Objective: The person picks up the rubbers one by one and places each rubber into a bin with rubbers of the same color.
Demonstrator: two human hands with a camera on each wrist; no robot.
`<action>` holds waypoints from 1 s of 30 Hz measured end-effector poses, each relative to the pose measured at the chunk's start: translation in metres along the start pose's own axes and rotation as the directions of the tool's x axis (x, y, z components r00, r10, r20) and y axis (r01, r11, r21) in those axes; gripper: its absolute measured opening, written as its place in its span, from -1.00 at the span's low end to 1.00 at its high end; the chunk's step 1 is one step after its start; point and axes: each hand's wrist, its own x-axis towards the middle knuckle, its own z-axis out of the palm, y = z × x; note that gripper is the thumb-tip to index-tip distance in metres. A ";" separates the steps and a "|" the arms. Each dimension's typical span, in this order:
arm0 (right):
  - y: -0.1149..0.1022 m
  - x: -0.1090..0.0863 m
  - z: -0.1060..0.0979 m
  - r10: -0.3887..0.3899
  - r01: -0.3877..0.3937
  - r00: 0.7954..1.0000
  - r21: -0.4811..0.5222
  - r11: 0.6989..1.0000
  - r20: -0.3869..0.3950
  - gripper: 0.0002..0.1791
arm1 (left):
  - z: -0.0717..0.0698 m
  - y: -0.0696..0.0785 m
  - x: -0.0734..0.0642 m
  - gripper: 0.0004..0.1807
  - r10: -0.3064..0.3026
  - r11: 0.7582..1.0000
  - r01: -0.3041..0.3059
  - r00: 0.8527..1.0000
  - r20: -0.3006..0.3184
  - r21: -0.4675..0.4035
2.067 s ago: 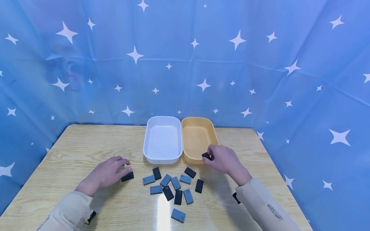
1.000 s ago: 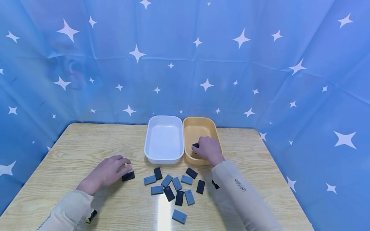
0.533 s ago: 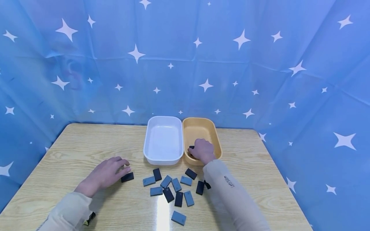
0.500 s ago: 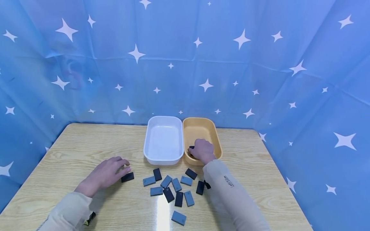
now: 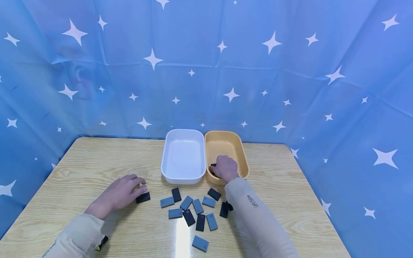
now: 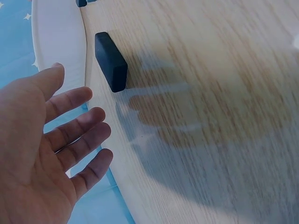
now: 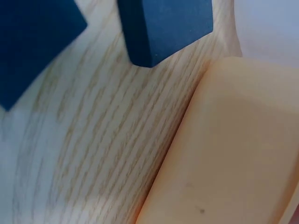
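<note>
Down inside the tan bin (image 5: 242, 157), near its front left corner, my right hand (image 5: 226, 167) holds a black rectangular block (image 5: 213, 166). Most of that block is hidden behind the thumb and fingers. In the right wrist view the wall of the tan bin (image 7: 224, 154) covers the hand's work. My left hand (image 5: 120, 193) hovers over the table at the left, fingers relaxed and apart. Close by its thumb lies another black block (image 5: 143, 197); the left wrist view shows this block (image 6: 111, 61) beyond the fingertips, apart from them.
A white bin (image 5: 183, 157) stands directly left of the tan one. In front of both bins, several black blocks (image 5: 188, 217) and blue-grey blocks (image 5: 200, 243) lie scattered on the wooden table (image 5: 135, 236). A blue star-patterned curtain (image 5: 193, 89) hangs behind.
My right hand has carried its black block from the tan bin's front right rim leftward and down into the bin, then nearly stopped. The left hand has stayed in place.
</note>
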 end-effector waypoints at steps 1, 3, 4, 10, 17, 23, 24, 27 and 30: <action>0.000 0.000 0.001 0.000 0.000 1.000 0.004 1.000 0.001 -0.51 | 0.000 0.000 0.000 -0.65 -0.001 1.000 0.001 1.000 0.001 0.000; 0.000 0.000 0.001 0.004 -0.004 1.000 0.008 1.000 0.002 -0.51 | -0.001 0.001 0.000 -0.65 -0.003 1.000 0.003 1.000 0.004 -0.001; 0.000 0.000 0.001 0.004 -0.004 1.000 0.010 1.000 0.001 -0.51 | -0.001 0.001 0.000 -0.65 -0.003 1.000 0.003 1.000 0.005 -0.002; -0.001 -0.005 0.000 -0.003 0.003 1.000 0.021 1.000 -0.015 -0.52 | -0.003 0.003 0.000 -0.64 -0.005 1.000 0.005 1.000 0.013 -0.006; 0.002 -0.006 -0.002 -0.004 0.005 1.000 0.019 1.000 -0.029 -0.50 | -0.004 0.005 0.001 -0.63 -0.001 1.000 0.001 1.000 0.008 0.000; 0.012 -0.009 -0.013 -0.003 0.004 0.999 0.034 0.999 -0.047 -0.52 | -0.006 0.008 0.002 -0.64 0.014 1.000 -0.014 1.000 0.005 -0.013; 0.014 -0.010 -0.016 -0.006 0.008 0.999 0.041 0.999 -0.046 -0.54 | -0.006 0.009 0.002 -0.65 0.020 1.000 -0.020 1.000 0.001 -0.017; 0.022 -0.014 -0.024 -0.016 0.018 0.998 0.024 1.000 -0.054 -0.57 | -0.005 0.013 0.002 -0.68 0.061 0.998 -0.061 0.998 -0.014 -0.025; 0.030 -0.020 -0.031 -0.023 0.022 0.997 -0.011 1.000 -0.069 -0.58 | -0.002 0.020 0.003 -0.73 0.129 0.991 -0.130 0.991 -0.032 -0.024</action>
